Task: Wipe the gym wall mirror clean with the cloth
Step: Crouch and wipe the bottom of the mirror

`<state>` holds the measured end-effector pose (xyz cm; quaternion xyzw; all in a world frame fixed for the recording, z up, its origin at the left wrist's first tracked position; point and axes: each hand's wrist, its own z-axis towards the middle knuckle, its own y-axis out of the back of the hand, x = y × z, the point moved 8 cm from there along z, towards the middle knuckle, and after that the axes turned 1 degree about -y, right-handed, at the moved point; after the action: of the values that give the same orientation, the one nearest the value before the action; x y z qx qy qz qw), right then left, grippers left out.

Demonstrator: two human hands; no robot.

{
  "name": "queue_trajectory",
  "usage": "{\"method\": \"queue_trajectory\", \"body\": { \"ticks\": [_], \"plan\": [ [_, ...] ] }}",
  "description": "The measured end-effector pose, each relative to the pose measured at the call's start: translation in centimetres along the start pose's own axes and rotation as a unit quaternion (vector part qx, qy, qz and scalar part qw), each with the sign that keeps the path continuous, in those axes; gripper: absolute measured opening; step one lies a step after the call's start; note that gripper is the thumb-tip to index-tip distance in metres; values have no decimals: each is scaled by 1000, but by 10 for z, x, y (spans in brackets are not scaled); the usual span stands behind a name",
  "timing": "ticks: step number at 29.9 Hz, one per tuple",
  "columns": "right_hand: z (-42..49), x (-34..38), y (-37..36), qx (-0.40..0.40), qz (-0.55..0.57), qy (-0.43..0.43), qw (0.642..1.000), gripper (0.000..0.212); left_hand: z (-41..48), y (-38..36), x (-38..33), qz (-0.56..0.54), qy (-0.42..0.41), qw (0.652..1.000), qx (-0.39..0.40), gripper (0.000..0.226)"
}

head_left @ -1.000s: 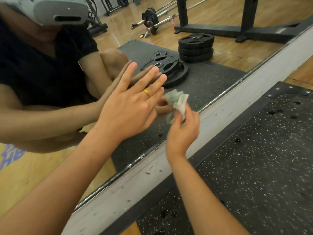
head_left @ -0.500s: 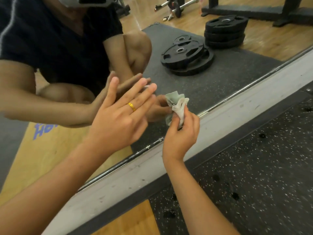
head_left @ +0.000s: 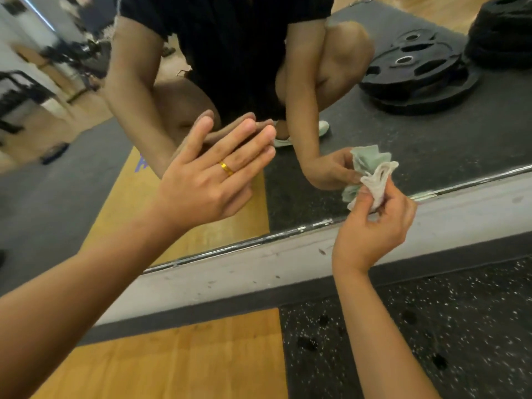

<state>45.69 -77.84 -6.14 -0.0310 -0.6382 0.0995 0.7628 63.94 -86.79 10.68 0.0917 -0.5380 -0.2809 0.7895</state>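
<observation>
**Wiping in progress at the mirror's lower edge.** The large gym wall mirror (head_left: 431,145), frameless glass with a thin metal strip along its bottom, fills the upper half of the view. Below it run a scuffed white painted wall base (head_left: 259,272), then a black speckled rubber floor mat (head_left: 431,326) beside pale wooden flooring (head_left: 178,361).

The left hand (head_left: 207,180) is spread wide with straight fingers. It holds nothing, and its fingertips meet their own reflection on the glass. The right hand (head_left: 371,231) pinches a crumpled pale green-and-white cloth (head_left: 377,182) between curled fingers and thumb. It holds the wad against the glass just above the metal strip, to the right of the left hand. A plain gold ring (head_left: 226,169) sits on one left finger.

The task appears to be under way and not finished. The cloth is at the glass, low and right of centre, so the stretch under the left hand and everything above it would be left to wipe.

No smears or cleaned patches can be told apart, possibly because the reflection is blurred, most of all at upper left. The mirror's top and both side edges are cut off. The cloth's contact face and the right palm are hidden.
</observation>
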Motion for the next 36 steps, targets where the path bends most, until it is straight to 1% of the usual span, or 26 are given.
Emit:
{"method": "queue_trajectory", "body": {
  "ticks": [2, 6, 7, 9, 12, 14, 16, 17, 20, 23, 25, 27, 28, 30, 32, 33, 34, 36],
  "plan": [
    [-3, 3, 0, 10, -2, 4, 1000, 30, -2, 1, 1, 7, 7, 1000, -1, 60],
    [-13, 11, -11, -15, 2, -28, 999, 32, -1, 0, 1, 9, 15, 1000, -9, 60],
    [-24, 16, -16, -13, 1, -21, 1000, 32, -1, 0, 2, 7, 17, 1000, -13, 59],
    [-55, 25, -28, 26, -5, 28, 999, 32, 1, 2, 1, 3, 18, 1000, -24, 56],
    [-98, 27, -43, 128, -38, 135, 982, 30, 2, 3, 2, -11, 13, 999, -32, 52],
    [-99, 24, -45, 146, -62, 181, 971, 28, 2, 2, 1, -8, 15, 999, -33, 50],
    [-93, 24, -43, 134, -74, 195, 969, 27, 0, 1, 0, -10, 12, 999, -41, 50],
    [-92, 25, -42, 125, -69, 185, 972, 27, 0, 1, 2, -15, 9, 999, -47, 50],
    [-99, 25, -41, 96, -33, 102, 990, 29, -7, 6, 6, -58, 2, 996, -65, 48],
    [-104, 25, -42, 57, -18, 58, 997, 31, -41, 17, 16, -90, 55, 992, -67, 48],
    [-112, 27, -47, 32, -14, 37, 999, 32, -79, 23, 28, -76, 89, 991, -66, 52],
    [-134, 28, -56, 18, -9, 14, 1000, 31, -119, 22, 48, -47, 112, 992, -43, 57],
    [-148, 28, -60, 27, -12, 13, 999, 31, -134, 19, 56, -32, 113, 993, -29, 59],
    [-175, 30, -68, 75, -24, 46, 996, 33, -149, 15, 62, -12, 102, 995, -12, 61],
    [-183, 27, -71, 113, -38, 77, 990, 30, -150, 14, 58, -7, 95, 995, -21, 61],
    [-180, 25, -69, 113, -39, 79, 990, 28, -150, 14, 56, -2, 92, 995, -29, 61],
    [-171, 24, -62, 96, -37, 67, 992, 28, -149, 14, 56, 2, 90, 995, -36, 61],
    [-147, 17, -49, 18, -31, 18, 999, 27, -150, 13, 58, 9, 92, 995, -45, 61]
  ]
}}
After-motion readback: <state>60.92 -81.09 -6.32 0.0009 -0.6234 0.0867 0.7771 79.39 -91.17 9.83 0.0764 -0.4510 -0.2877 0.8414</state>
